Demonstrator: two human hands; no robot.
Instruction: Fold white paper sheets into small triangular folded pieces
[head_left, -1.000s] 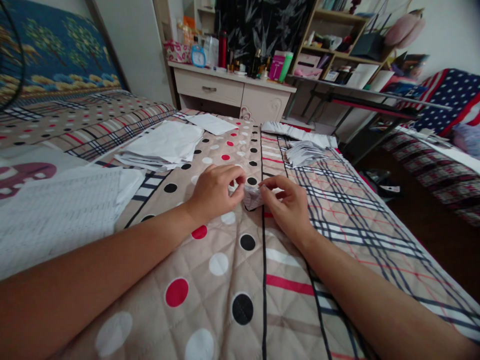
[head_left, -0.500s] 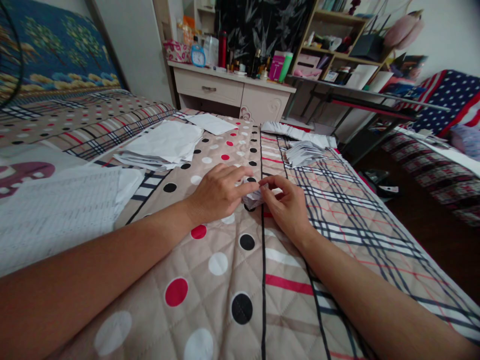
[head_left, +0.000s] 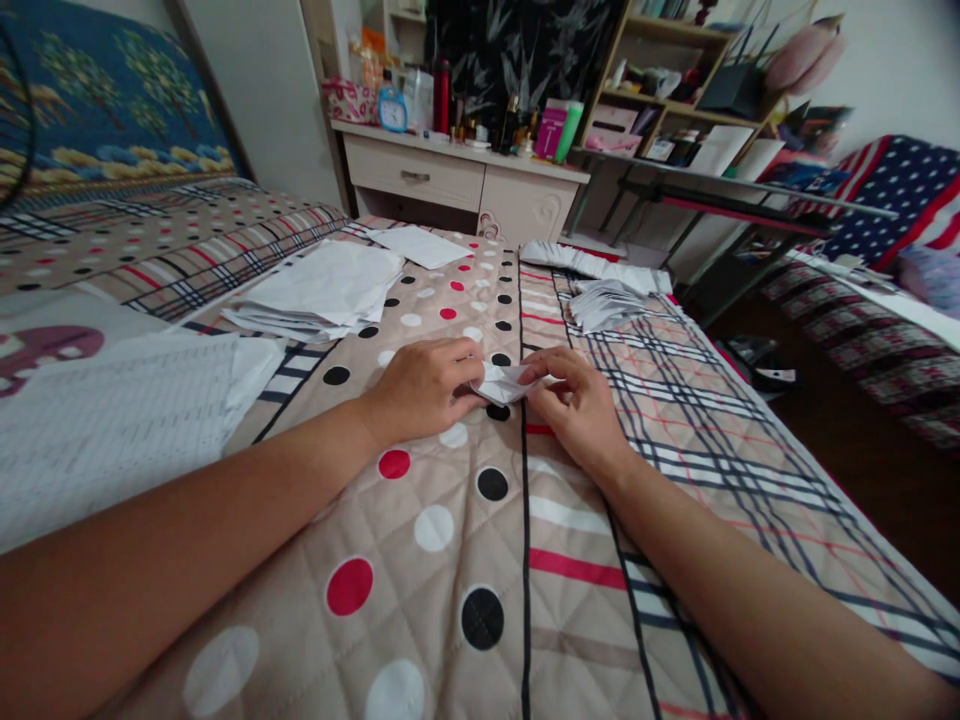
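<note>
A small folded piece of white paper [head_left: 501, 384] is stretched between my two hands, just above the bedspread. My left hand [head_left: 433, 390] pinches its left end, with the fingers curled. At the right end, my right hand [head_left: 574, 400] grips the paper between thumb and fingers. Beyond my left hand lies a stack of white paper sheets [head_left: 322, 285]. Past my right hand there is a pile of folded paper strips [head_left: 606, 305], and behind it a long row of folded paper [head_left: 592, 264].
The patterned bedspread [head_left: 420, 620] lies under everything. Printed sheets [head_left: 127, 420] lie at the left, and one loose sheet [head_left: 421, 246] is near the far edge. A white dresser [head_left: 420, 178] with bottles and a blue clock [head_left: 391, 108] stands behind the bed. A desk [head_left: 675, 172] is at the right.
My left hand has moved slightly left and now pinches the paper's end; before, its fingers reached over the paper. The paper looks more spread out between my hands.
</note>
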